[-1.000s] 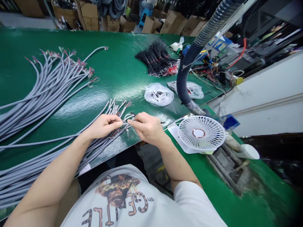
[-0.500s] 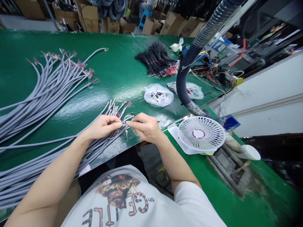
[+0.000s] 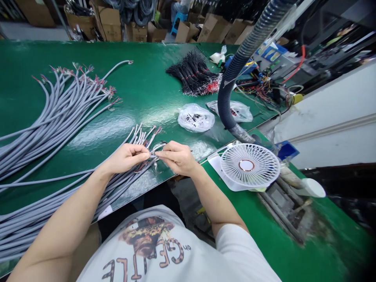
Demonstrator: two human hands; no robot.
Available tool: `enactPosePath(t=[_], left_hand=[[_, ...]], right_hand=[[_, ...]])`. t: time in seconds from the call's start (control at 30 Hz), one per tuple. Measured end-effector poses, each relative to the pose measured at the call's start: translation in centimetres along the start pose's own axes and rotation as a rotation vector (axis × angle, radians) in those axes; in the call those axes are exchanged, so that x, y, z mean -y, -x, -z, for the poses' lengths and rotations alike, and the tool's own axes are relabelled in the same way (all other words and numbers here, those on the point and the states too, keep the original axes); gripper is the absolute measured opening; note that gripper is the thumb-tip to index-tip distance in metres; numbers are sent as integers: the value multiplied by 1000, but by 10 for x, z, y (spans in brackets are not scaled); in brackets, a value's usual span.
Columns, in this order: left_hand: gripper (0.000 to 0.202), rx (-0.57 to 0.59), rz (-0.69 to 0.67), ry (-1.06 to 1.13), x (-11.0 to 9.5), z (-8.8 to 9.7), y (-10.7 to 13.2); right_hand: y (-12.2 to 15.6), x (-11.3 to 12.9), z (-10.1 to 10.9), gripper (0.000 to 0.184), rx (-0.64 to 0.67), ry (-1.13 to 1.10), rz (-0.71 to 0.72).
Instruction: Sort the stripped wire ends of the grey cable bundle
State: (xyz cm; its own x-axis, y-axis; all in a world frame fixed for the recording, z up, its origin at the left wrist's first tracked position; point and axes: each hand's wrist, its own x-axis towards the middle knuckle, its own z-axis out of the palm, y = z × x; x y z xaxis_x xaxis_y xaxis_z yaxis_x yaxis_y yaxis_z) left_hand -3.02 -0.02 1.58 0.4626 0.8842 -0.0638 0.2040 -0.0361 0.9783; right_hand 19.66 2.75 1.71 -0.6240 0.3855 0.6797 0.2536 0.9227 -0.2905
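Observation:
My left hand [image 3: 127, 157] pinches the stripped end of a grey cable [image 3: 88, 188] from the near bundle on the green table [image 3: 141, 90]. Its fingertips meet those of my right hand [image 3: 178, 157], which is closed in a pinch on the thin wires at that cable's tip. What else, if anything, sits between the right fingers is too small to make out. A second, larger bundle of grey cables [image 3: 55, 113] with red wire ends lies further left.
A pile of black and red wires [image 3: 195, 74] lies at the back. Two clear plastic bags [image 3: 196, 117] of small parts rest beside a dark ribbed hose [image 3: 235, 74]. A small white fan [image 3: 249, 166] sits at my right. Cardboard boxes [image 3: 108, 19] stand behind the table.
My right hand has shifted slightly left, closer to my left fingertips. The cables stay where they were.

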Motion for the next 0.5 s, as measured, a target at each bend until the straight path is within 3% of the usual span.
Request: enactPosePath(t=[0.3,0.5], left_hand=[[32,-11,12,4,-8,-4,-2],[36,-36,34,18,-5,-8,-2]], right_hand=[[-3,5,-4,14,-43,-112,-39],[0,5,-4,14,-45,-215,-159]])
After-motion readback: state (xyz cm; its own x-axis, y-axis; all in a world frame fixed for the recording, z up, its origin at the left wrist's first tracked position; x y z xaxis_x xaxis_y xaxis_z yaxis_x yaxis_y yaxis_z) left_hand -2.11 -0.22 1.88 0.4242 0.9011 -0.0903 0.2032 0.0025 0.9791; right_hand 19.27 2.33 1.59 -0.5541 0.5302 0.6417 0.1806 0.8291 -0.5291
